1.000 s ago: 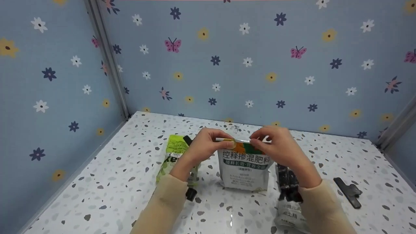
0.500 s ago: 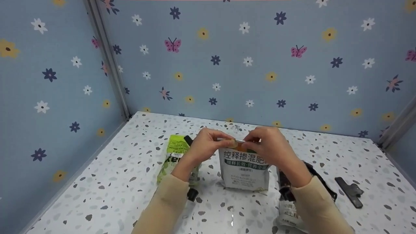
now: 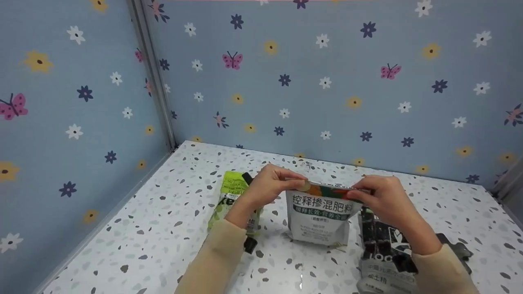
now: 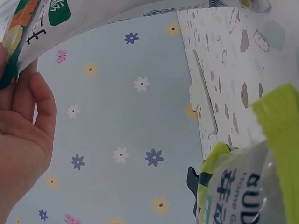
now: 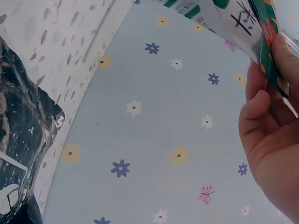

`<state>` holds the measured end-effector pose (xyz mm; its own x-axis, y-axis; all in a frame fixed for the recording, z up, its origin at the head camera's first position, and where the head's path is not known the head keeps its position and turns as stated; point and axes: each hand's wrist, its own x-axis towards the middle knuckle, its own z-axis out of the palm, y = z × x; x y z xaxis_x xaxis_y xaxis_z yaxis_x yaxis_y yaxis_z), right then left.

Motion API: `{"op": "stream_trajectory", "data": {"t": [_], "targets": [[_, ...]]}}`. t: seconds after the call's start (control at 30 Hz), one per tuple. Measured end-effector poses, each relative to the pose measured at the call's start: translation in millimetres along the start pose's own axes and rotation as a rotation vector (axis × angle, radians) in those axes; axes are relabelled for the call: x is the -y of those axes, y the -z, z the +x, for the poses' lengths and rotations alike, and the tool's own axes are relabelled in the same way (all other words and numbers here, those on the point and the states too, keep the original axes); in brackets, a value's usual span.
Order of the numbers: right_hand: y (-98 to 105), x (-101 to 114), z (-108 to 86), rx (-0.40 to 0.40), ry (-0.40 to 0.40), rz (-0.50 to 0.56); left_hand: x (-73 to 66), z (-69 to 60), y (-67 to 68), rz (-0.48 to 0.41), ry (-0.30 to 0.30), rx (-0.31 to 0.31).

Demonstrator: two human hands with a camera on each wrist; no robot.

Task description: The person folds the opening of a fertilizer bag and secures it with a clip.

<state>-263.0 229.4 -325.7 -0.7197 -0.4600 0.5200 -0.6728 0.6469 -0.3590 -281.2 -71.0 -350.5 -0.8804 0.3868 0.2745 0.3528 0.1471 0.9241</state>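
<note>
White bag: stands upright on the tabletop [image 3: 122, 228], below and between the two grips; its top edge [image 3: 329, 192] is pinched at both ends. [image 3: 318, 228]
Left grip: clamped on the left end of that edge, thumb on the near face, fingers behind. [image 3: 271, 187]
Right grip: clamped on the right end, the thumb likewise in front; the two grips are well apart, with the edge stretched between them. [image 3: 382, 198]
Bag's band: orange and green, running along the top from grip to grip; large dark lettering sits just beneath. [image 3: 316, 190]
Bag's mouth: a pale rim shows between the grips; whether it is parted cannot be told.
Green bag: to the left of the left grip and below it, partly hidden by that forearm. [image 3: 222, 204]
Black bag: below the right grip, on the tabletop, partly covered by the right forearm; its lower part is pale. [image 3: 376, 239]
Dark piece: right of and below the right grip, beyond the forearm, partly hidden. [image 3: 461, 250]
Sleeves: beige, below each grip. [image 3: 214, 257]
Wall: blue with flowers and butterflies, behind both grips. [image 3: 343, 134]
</note>
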Motion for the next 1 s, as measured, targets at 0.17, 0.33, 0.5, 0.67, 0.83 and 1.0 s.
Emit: {"op": "stream_trajectory", "data": {"t": [0.17, 0.33, 0.5, 0.67, 0.83, 1.0], "targets": [[-3.5, 0.3, -3.9, -0.07, 0.036, 0.011, 0.1, 1.2, 3.3, 0.03, -0.013, -0.006], [0.5, -2.2, -6.4, -0.048, 0.019, 0.056, 2.0, 0.1, 7.6, 0.045, -0.037, -0.043], [22.1, -12.2, 0.2, 0.209, -0.052, 0.159, 1.3, -0.5, 6.6, 0.024, -0.031, -0.009], [40.3, -41.1, 18.7, 0.439, -0.21, 0.328, -0.4, 0.9, 1.4, -0.002, -0.014, 0.017], [16.8, -71.1, 38.8, 0.431, -0.33, 0.295, -0.9, -0.3, 2.9, 0.001, -0.011, 0.042], [-26.1, -86.4, 56.9, 0.44, -0.319, 0.197, 0.4, -3.4, 8.5, -0.005, -0.007, 0.038]]}}
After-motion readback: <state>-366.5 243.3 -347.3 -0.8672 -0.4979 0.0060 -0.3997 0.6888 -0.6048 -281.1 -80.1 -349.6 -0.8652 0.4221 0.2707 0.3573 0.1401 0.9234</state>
